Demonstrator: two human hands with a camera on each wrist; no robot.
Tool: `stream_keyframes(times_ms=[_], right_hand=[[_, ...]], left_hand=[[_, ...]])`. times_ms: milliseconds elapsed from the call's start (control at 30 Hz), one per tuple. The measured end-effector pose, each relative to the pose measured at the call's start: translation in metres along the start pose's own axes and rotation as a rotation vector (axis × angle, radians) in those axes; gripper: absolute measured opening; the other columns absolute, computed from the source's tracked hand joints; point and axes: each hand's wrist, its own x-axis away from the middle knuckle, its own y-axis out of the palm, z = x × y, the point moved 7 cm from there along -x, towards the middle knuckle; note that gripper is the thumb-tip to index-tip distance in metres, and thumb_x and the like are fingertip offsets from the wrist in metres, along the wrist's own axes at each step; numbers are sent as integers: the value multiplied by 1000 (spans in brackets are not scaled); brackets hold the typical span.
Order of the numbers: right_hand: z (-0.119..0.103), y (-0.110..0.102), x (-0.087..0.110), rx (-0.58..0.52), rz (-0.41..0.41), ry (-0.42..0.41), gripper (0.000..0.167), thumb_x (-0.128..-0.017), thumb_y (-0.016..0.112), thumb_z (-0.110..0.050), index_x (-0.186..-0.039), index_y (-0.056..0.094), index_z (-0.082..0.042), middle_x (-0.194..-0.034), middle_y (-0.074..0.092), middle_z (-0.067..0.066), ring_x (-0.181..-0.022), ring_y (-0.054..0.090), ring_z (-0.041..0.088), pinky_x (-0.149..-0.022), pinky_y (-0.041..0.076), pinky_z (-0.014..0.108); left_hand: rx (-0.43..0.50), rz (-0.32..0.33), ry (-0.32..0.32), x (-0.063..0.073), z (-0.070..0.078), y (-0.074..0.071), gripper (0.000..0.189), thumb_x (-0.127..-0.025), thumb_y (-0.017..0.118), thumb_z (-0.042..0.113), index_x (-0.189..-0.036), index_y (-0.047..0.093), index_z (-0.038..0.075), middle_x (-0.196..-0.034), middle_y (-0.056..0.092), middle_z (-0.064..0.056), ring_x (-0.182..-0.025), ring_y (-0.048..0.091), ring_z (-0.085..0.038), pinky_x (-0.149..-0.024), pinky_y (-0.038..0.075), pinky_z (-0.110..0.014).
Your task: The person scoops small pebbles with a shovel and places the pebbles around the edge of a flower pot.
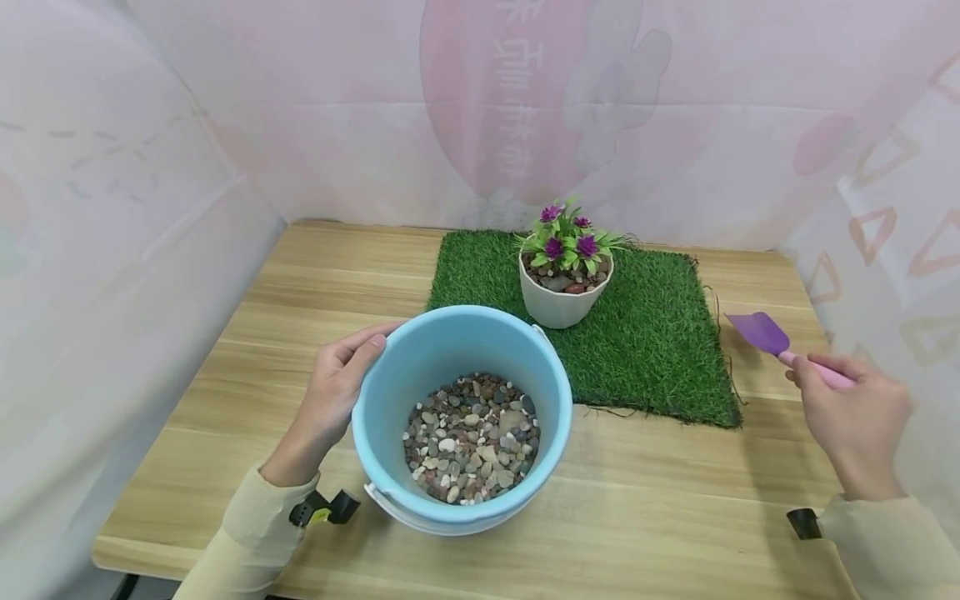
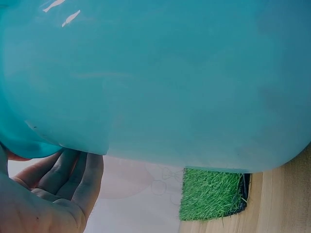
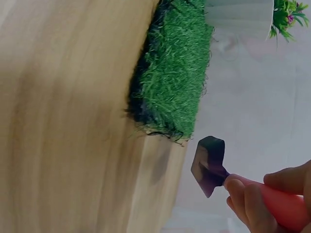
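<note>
A light blue bucket [image 1: 367, 417] stands near the front of the table, its bottom covered with small mixed pebbles [image 1: 472, 442]. My left hand [image 1: 337, 379] grips the bucket's left rim, thumb on top and fingers along the outside. In the left wrist view, the blue bucket wall [image 2: 160, 87] fills most of the picture above the fingers [image 2: 90, 179]. Off to the right, my right hand [image 1: 855, 412] holds a small shovel [image 1: 761, 332] by its pink handle. The shovel's purple blade points left, raised above the table near the mat's right edge.
A green artificial grass mat [image 1: 652, 350] lies at the back of the wooden table [image 1: 637, 500]. On it stands a white pot [image 1: 558, 304] with purple flowers [image 1: 570, 237] and stones. Patterned cloth walls [image 1: 337, 158] rise behind and on both sides.
</note>
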Motion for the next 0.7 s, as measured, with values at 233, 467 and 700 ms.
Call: stream_keyframes(times_ms=[233, 467, 700], right_hand=[[20, 3, -5, 72, -54, 71, 44, -98, 70, -26, -130, 72, 3, -62, 58, -44, -59, 59, -23, -54, 48, 2], [30, 7, -5, 183, -124, 62, 46, -101, 64, -32, -133, 70, 1, -64, 57, -46, -63, 53, -28, -55, 47, 1], [33, 18, 1, 420, -264, -112, 53, -104, 63, -39, -128, 69, 9, -111, 75, 32, -83, 74, 33, -59, 52, 25]], left_hand=[[10, 1, 13, -1, -1, 0, 40, -115, 46, 22, -137, 66, -4, -122, 78, 5, -101, 80, -19, -81, 70, -38], [7, -2, 9, -1, -1, 1, 40, -115, 46, 23, -138, 66, -4, -124, 78, 4, -101, 80, -18, -81, 70, -38], [11, 11, 0, 0, -1, 0, 41, -115, 46, 22, -137, 65, -5, -121, 78, 9, -99, 80, -18, -80, 70, -36]])
